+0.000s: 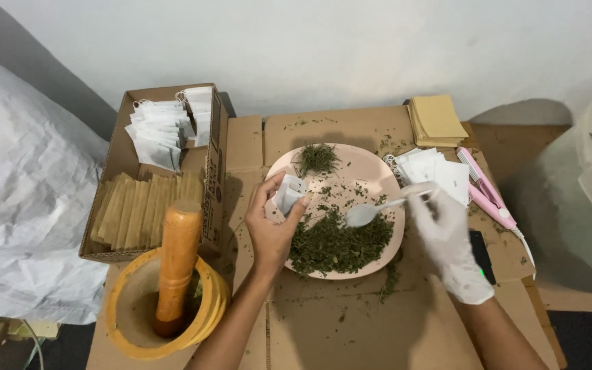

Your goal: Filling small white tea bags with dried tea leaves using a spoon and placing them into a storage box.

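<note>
The bare left hand pinches a small white paper sachet open over a pink plate. The gloved right hand grips a white spoon above the chopped green herbs heaped on that plate. Left of the plate stand a cardboard box of sachets and a yellow mortar with its wooden pestle, all on the cardboard-covered desk.
</note>
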